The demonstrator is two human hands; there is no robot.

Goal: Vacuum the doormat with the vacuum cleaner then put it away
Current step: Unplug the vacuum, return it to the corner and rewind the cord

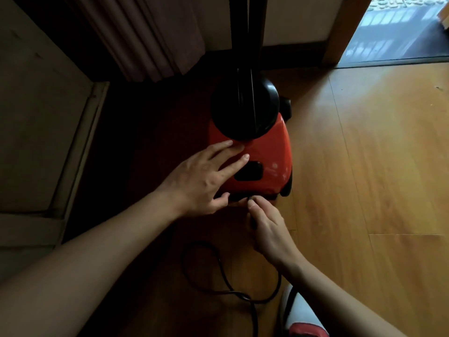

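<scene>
A red and black vacuum cleaner [267,152] stands on the wooden floor near a dark corner, with its black tube [247,32] rising straight up. My left hand [204,178] rests flat on the red body, fingers straight. My right hand [264,224] pinches the black power cord [218,271] right at the rear edge of the machine. The cord loops on the floor between my arms. A pale doormat [401,3] shows at the top right, beyond the doorway.
Dark pleated curtains [145,37] hang at the back left. A pale cabinet or door panel [36,117] fills the left side. A wooden door frame [345,30] borders the doorway at the right. A white and red shoe [301,317] sits at the bottom.
</scene>
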